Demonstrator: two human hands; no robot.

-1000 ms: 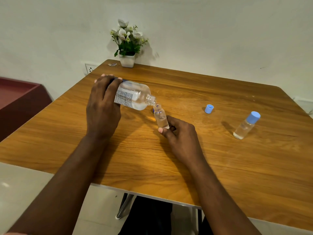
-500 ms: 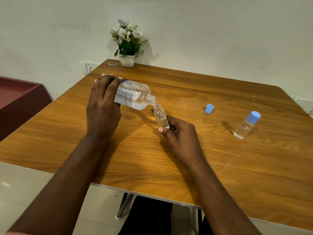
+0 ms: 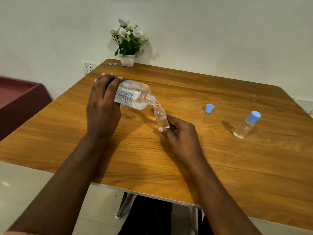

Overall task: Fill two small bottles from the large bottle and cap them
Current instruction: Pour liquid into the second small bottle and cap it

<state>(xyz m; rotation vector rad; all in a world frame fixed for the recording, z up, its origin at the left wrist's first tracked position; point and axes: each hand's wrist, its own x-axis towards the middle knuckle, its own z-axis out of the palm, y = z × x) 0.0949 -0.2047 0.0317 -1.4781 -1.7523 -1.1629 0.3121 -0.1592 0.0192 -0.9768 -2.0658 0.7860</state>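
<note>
Big bottle [image 3: 133, 95], clear smooth plastic, lies tipped, gripped round by my left hand [image 3: 103, 107], its neck at the mouth of the clear cylindrical small bottle [image 3: 160, 116] that my right hand [image 3: 179, 133] pinches by the base mid-way across the grained wood table [image 3: 169, 158], and I can't read the label's fine print.

The large bottle [image 3: 133, 94], clear with a printed label, is tipped nearly flat left of centre. Its open mouth is just over the neck of the uncapped small bottle [image 3: 160, 116], which is upright and partly filled. A loose blue cap [image 3: 209, 108] lies right of centre. Farther right stands the capped small bottle [image 3: 245, 126], holding clear liquid.
</note>
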